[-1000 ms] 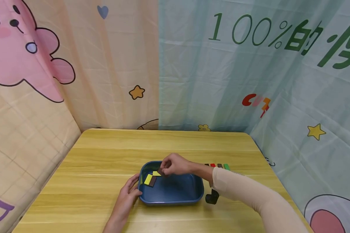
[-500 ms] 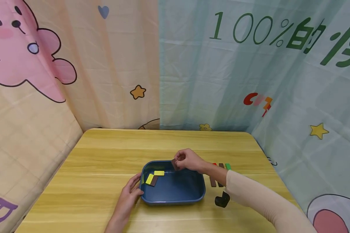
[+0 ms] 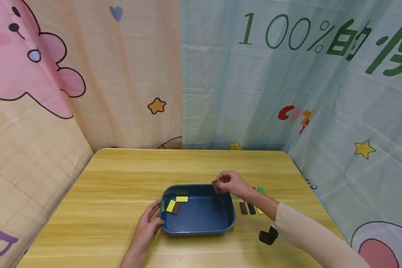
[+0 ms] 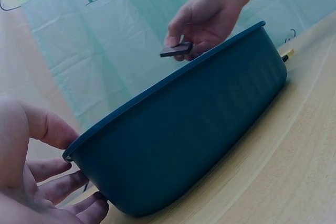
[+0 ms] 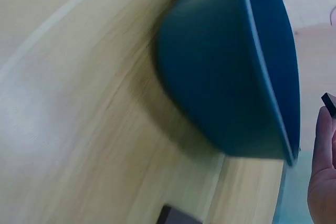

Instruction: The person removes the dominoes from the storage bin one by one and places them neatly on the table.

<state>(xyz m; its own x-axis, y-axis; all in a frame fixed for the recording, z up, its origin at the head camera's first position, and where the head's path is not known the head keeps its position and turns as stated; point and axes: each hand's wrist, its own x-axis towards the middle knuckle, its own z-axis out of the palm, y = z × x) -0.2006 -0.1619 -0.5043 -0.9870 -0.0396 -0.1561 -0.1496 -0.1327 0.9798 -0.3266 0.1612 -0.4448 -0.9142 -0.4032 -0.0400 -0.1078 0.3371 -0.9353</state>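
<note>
While three tiles lie flat inside the dark blue plastic basin (image 3: 201, 214), others lie on the wood-grain table (image 3: 120, 178), so we judge the handling of the set to be partway along. Inside, toward the left end, we count one slanted yellow tile (image 3: 170, 206), a brown tile (image 3: 175, 208) just beside it, and a second yellow tile (image 3: 182, 199) near the far wall. To the right of the basin we identify a near row with brown, black (image 3: 251, 209) and yellow pieces, and a green tile (image 3: 261, 190) farther back. Because the right forearm (image 3: 262, 203) covers part of this layout, we cannot give a full count.

We find the right hand (image 3: 233, 183) pinching a dark brown tile (image 3: 216, 187) between thumb and fingers, tilted, above the far rim at the basin's right end. Its forearm reaches in from the lower right, crossing over the tabletop pieces. We see the left hand (image 3: 150, 219) gripping the basin's left end, partly spread: thumb at the rim, fingers bent along the outer wall.
</note>
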